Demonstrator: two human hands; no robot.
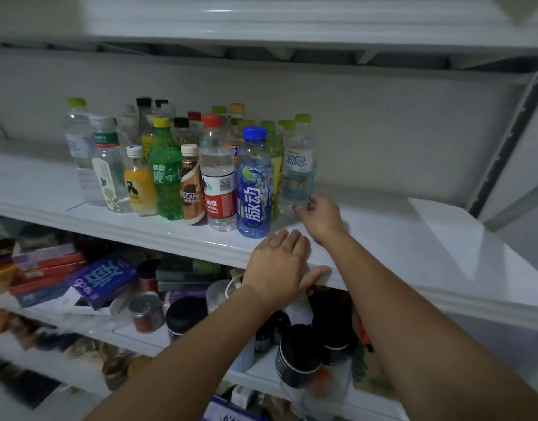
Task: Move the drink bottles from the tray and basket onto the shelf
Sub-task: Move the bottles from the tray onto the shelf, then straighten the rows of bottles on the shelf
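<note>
White shelving fills the wall in front of the person, and the middle shelf [383, 238] holds a tight cluster of drink bottles [170, 165], packed shoulder to shoulder near the front lip. Neither tray nor basket is in sight from where I stand.

At the cluster's right end stands a clear water bottle [298, 168] with a pale blue label, upright. The right hand [321, 218] is low at its foot, with its fingers [304, 206] curled in against the base. I can't tell whether they pinch the bottle or only touch it. The left hand [278, 265] lies flat on the shelf's front edge, fingers straight and pressed together, thumb out along the lip, holding nothing.

The worry, to my eye, is the crowding. The clear bottle is light-looking and touched only at the bottom, so a nudge there could tip its top into the blue sports bottle [254, 183] just beside it. That one stands right at the edge, and a knock could send it off the front, onto the dark-lidded jars [298, 357] on the lower shelves. One topple could also ripple leftward through the row. Bare shelf lies to the right, so easing the bottle that way looks safer than pushing inward.
</note>
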